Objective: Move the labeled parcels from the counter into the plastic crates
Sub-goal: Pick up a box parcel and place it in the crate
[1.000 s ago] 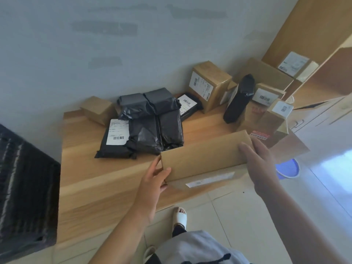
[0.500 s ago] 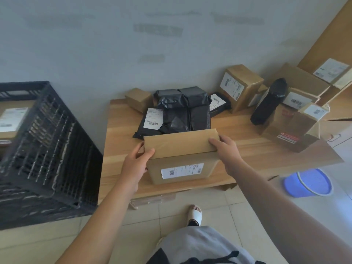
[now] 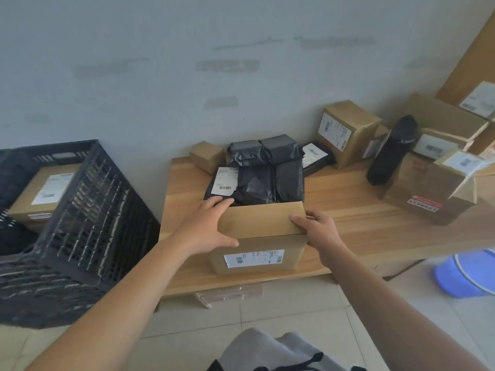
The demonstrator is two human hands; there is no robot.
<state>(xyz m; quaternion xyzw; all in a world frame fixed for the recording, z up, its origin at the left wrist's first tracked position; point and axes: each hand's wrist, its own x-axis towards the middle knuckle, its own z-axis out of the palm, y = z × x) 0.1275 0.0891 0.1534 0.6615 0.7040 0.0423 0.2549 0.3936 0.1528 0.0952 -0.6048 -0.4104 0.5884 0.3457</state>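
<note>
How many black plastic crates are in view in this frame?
1. The black crate stands on the floor left of the counter, with a labeled box inside. More crates may lie outside the frame.

Parcel labels (image 3: 254, 258) too blurred

A brown labeled cardboard parcel (image 3: 261, 236) sits upright at the wooden counter's (image 3: 361, 226) front edge beside the black crate (image 3: 80, 236).

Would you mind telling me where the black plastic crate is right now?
In the head view, the black plastic crate stands on the floor at the left, beside the wooden counter's left end, with a labeled cardboard box inside.
</note>
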